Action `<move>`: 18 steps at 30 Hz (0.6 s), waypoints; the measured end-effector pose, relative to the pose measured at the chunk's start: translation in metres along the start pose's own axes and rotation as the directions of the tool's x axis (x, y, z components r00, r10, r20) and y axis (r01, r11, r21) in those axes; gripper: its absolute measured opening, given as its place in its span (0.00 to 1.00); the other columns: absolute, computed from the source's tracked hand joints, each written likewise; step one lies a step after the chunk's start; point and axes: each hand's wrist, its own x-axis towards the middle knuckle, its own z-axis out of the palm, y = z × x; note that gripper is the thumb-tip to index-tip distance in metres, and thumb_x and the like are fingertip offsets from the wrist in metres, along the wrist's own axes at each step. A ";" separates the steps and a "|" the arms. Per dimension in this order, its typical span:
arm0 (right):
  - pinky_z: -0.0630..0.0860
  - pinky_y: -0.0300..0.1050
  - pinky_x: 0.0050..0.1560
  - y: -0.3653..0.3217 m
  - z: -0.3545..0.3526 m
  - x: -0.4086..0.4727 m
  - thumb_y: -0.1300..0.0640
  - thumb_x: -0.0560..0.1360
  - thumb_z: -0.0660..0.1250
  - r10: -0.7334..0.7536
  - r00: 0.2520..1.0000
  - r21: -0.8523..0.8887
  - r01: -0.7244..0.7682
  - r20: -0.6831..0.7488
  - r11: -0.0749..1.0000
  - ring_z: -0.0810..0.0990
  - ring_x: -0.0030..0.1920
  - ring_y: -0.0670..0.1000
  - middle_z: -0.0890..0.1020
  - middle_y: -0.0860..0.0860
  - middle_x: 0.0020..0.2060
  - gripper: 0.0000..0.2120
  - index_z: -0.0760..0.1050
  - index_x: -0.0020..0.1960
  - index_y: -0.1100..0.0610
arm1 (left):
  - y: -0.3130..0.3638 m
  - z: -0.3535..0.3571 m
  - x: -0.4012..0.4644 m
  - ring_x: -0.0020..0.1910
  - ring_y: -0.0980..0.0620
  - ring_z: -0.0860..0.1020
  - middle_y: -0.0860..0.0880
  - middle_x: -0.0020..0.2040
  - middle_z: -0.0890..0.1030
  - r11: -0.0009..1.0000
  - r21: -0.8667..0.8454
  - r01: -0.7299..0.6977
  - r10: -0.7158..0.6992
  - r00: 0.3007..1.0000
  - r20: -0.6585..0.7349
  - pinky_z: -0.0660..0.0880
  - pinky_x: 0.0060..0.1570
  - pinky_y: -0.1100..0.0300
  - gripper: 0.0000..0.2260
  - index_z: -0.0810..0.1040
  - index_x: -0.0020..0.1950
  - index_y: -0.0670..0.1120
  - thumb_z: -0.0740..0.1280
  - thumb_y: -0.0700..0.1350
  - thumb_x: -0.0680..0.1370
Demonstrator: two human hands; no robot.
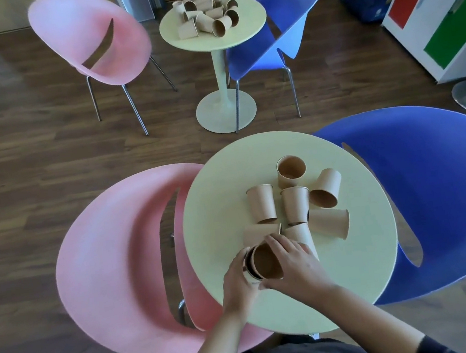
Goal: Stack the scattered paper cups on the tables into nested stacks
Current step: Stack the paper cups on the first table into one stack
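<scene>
Holding nested cups point(262, 262) | left grip point(236, 279) clamped below | right grip point(293, 260) clamped above

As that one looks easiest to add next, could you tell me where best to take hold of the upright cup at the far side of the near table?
Probably by its side wall just under the rim, coming down from above. The upright cup stands mouth up on the near table, with its far side free of neighbours, so fingers can likely wrap round it.
</scene>
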 end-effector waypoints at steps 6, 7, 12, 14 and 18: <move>0.52 0.44 0.73 0.012 0.015 0.012 0.35 0.71 0.65 -0.025 0.999 0.002 0.025 0.044 1.000 0.52 0.75 0.48 0.53 0.45 0.76 0.44 0.48 0.77 0.51 | -0.002 0.002 0.000 0.50 0.66 0.76 0.65 0.50 0.78 0.998 -0.051 0.045 -0.045 0.999 -0.003 0.71 0.52 0.73 0.29 0.72 0.57 0.60 0.80 0.42 0.63; 0.51 0.45 0.74 0.013 0.019 0.014 0.35 0.71 0.64 -0.039 0.998 -0.013 0.040 0.057 0.999 0.51 0.76 0.47 0.53 0.45 0.76 0.44 0.48 0.77 0.51 | -0.003 0.002 0.001 0.50 0.67 0.76 0.66 0.49 0.77 0.998 -0.048 0.035 -0.035 0.999 -0.005 0.71 0.50 0.74 0.29 0.71 0.55 0.64 0.80 0.41 0.64; 0.40 0.49 0.74 0.024 0.038 0.021 0.38 0.75 0.59 -0.015 0.992 -0.060 0.023 0.126 0.998 0.47 0.76 0.44 0.48 0.44 0.77 0.39 0.45 0.77 0.52 | -0.006 0.004 0.000 0.56 0.60 0.78 0.61 0.56 0.80 0.999 -0.033 0.027 -0.027 1.000 -0.002 0.74 0.56 0.67 0.31 0.74 0.63 0.57 0.79 0.43 0.63; 0.34 0.48 0.73 0.028 0.043 0.022 0.39 0.77 0.57 -0.026 0.994 -0.116 0.039 0.110 0.992 0.45 0.76 0.44 0.47 0.44 0.77 0.37 0.43 0.78 0.52 | -0.007 0.004 0.001 0.56 0.59 0.77 0.60 0.57 0.78 1.000 -0.018 0.019 -0.019 1.000 0.007 0.71 0.55 0.72 0.35 0.72 0.66 0.52 0.80 0.44 0.62; 0.22 0.43 0.66 0.033 0.048 0.026 0.39 0.77 0.56 -0.048 0.996 -0.157 0.059 0.078 0.986 0.42 0.76 0.46 0.47 0.45 0.77 0.37 0.43 0.77 0.53 | -0.007 0.004 0.003 0.55 0.60 0.76 0.59 0.57 0.78 1.000 -0.011 0.018 -0.018 1.000 0.018 0.67 0.51 0.79 0.36 0.72 0.67 0.51 0.81 0.45 0.62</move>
